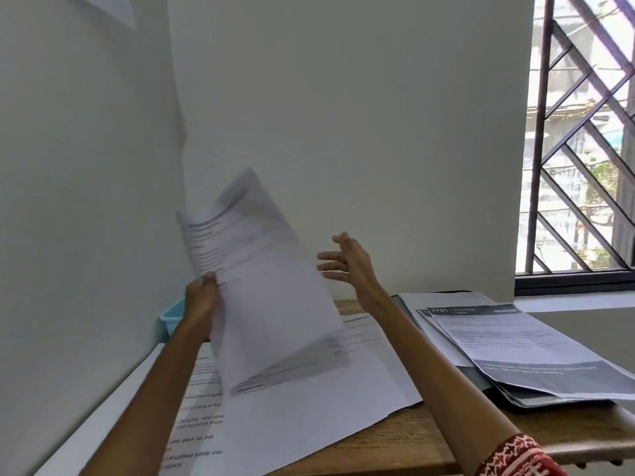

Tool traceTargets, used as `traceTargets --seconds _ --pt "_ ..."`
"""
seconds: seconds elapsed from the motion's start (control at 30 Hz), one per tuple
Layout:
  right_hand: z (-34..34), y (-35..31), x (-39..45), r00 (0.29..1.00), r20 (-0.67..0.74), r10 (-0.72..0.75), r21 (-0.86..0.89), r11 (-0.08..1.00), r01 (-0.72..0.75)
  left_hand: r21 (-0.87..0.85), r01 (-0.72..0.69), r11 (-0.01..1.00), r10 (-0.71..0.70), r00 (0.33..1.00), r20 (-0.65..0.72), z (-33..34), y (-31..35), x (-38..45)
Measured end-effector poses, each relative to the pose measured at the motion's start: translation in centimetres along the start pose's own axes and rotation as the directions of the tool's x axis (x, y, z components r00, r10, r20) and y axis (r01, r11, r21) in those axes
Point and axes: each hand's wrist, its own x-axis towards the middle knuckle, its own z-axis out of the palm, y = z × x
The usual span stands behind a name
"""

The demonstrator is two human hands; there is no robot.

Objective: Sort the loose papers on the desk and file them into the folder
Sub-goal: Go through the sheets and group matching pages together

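In the lower middle of the frame the left hand (pixel 201 297) is pinching a thin sheaf of printed sheets (pixel 261 286) at its left edge, thumb on the near face, and holding it up off the wooden desk (pixel 422 438); the sheaf is blurring and bowing, so it is probably light, limp paper that will flop and fan apart unless held near an edge with a second hand steadying the opposite side. The right hand (pixel 347 261) is hovering just to the right of the sheaf with fingers spread and straight, not touching it as far as can be told. Below, more loose papers (pixel 309 400) are lying flat and overlapping across the desk, smooth, white and printed with lines of text. At the right of the frame a dark, flat folder (pixel 481 376) is lying open under a skewed stack of pages (pixel 508 345) with a dark header band; its cover looks stiffer and slicker than the paper. A pale blue tray (pixel 171 316) is peeking out at the left, by the wall.
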Motion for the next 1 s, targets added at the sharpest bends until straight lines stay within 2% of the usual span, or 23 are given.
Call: traceTargets --seconds 0.13,0.2,0.27,0.33,0.5,0.67,0.73,0.83,0.9,1.0 --pt "-2.3 3.3 -0.4 0.976 -0.204 0.072 -0.065 0.994 -0.087 -0.113 0.297 0.948 -0.297 0.955 0.012 -4.0 -4.1 2.5" --pt "-3.0 5.6 -0.8 0.958 -0.247 0.145 -0.12 0.977 -0.179 -0.082 0.389 0.918 -0.382 0.92 0.091 -5.1 -6.4 2.4" --pt "-3.5 7.3 -0.9 0.944 -0.248 0.217 -0.171 0.949 -0.263 0.029 0.419 0.908 -0.42 0.903 0.094 -5.5 -8.1 2.2" --pt "-3.9 8.8 -0.7 0.936 -0.24 0.259 -0.234 0.92 -0.314 0.163 0.382 0.91 -0.397 0.916 0.067 -5.2 -9.3 2.2" --pt "-5.1 11.0 0.4 0.926 -0.28 0.253 -0.483 0.797 -0.364 0.232 0.357 0.905 -0.378 0.925 0.05 -4.0 -10.3 2.7" --pt "-4.2 12.9 1.1 0.943 -0.113 0.313 -0.691 0.657 -0.301 0.226 0.38 0.897 -0.395 0.918 0.021 -4.3 -11.0 3.5" --pt "-2.8 12.7 1.0 0.913 0.011 0.408 -0.75 0.608 -0.263 0.22 0.385 0.896 -0.397 0.918 0.012 -4.3 -11.1 3.5" --pt "-0.5 12.6 0.4 0.837 0.166 0.521 -0.898 0.43 -0.09 0.203 0.385 0.9 -0.4 0.916 0.036 -4.2 -11.5 3.6" --pt "0.4 12.6 0.2 0.831 0.178 0.527 -0.908 0.413 -0.068 0.202 0.396 0.896 -0.409 0.912 0.027 -4.0 -11.5 3.5" --pt "0.1 12.6 0.2 0.832 0.123 0.541 -0.858 0.479 -0.185 0.213 0.385 0.898 -0.395 0.918 0.006 -3.9 -11.1 2.9"
